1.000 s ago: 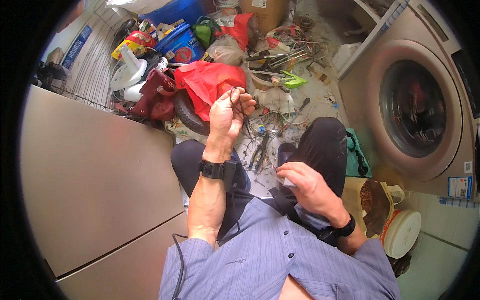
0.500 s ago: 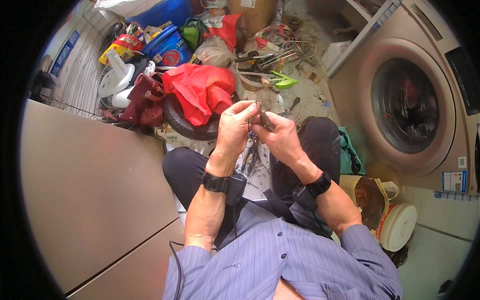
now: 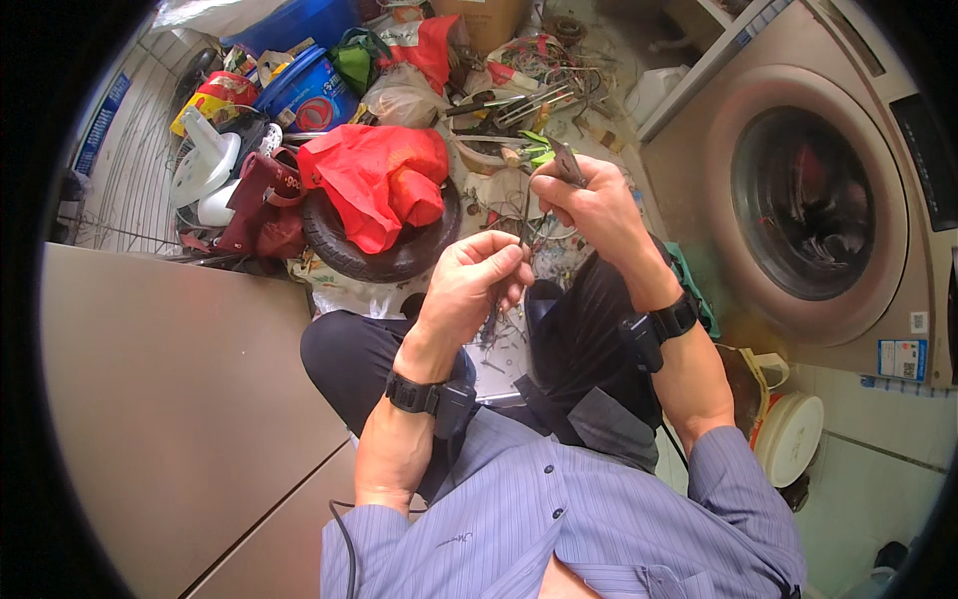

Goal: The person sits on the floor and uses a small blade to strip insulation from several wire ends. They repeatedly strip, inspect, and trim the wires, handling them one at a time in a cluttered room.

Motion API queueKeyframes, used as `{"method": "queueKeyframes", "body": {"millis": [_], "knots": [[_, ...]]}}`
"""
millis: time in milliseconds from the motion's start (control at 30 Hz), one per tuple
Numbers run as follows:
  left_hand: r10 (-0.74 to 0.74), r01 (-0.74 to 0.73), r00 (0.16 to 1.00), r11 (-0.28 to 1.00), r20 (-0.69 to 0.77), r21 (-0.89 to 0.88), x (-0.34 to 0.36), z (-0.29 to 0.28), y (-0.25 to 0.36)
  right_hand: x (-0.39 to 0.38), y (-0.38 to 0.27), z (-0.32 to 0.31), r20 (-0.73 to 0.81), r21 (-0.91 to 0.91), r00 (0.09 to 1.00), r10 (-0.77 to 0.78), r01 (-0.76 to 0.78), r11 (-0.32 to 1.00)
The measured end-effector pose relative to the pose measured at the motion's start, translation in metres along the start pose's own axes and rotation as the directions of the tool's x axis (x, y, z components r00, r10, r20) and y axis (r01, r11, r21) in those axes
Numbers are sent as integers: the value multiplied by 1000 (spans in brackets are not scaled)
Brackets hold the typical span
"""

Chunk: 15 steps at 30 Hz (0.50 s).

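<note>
- Two bare hands worked to the right of the black tyre (image 3: 409, 262), raised above the littered floor.
- Left hand (image 3: 477, 278): nearer the tyre of the two, fingers curled, thumb and forefinger pinched on a thin dark wire (image 3: 526, 212).
- Wire: right of the tyre, running up from the left fingertips toward the right hand; could not tell whether its upper end was gripped there.
- Right hand (image 3: 594, 200): farther right of the tyre, closed narrow around a flat, dark blade-like tool (image 3: 566, 163), whose tip pointed up and away from the body.
- Red bag (image 3: 374, 180): draped over the tyre.
- Blue bucket (image 3: 311, 92): beyond the tyre, stuffed with things.
- White plastic piece (image 3: 207, 160): left of the tyre.
- Washing machine (image 3: 689, 215): well to the right of the tyre, door shut.
</note>
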<state>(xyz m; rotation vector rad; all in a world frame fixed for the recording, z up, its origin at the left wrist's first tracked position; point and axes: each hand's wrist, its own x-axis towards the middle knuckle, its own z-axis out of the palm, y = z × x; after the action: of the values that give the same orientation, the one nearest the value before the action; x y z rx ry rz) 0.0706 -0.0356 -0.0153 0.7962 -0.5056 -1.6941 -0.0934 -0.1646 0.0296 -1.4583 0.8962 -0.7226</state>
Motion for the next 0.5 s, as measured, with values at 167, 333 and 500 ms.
{"method": "queueKeyframes", "body": {"millis": [167,333,500], "knots": [[-31,32,999,974,9,-225,-2,-4,-3,7,19,8,44,94,991,125,-128,987],[-81,85,996,937,26,-339,0,-9,-5,10,35,10,66,83,993,94,-100,992],[-145,136,989,899,11,-415,-1,-7,-8,13,44,9,30,-10,997,70,-69,998]]}}
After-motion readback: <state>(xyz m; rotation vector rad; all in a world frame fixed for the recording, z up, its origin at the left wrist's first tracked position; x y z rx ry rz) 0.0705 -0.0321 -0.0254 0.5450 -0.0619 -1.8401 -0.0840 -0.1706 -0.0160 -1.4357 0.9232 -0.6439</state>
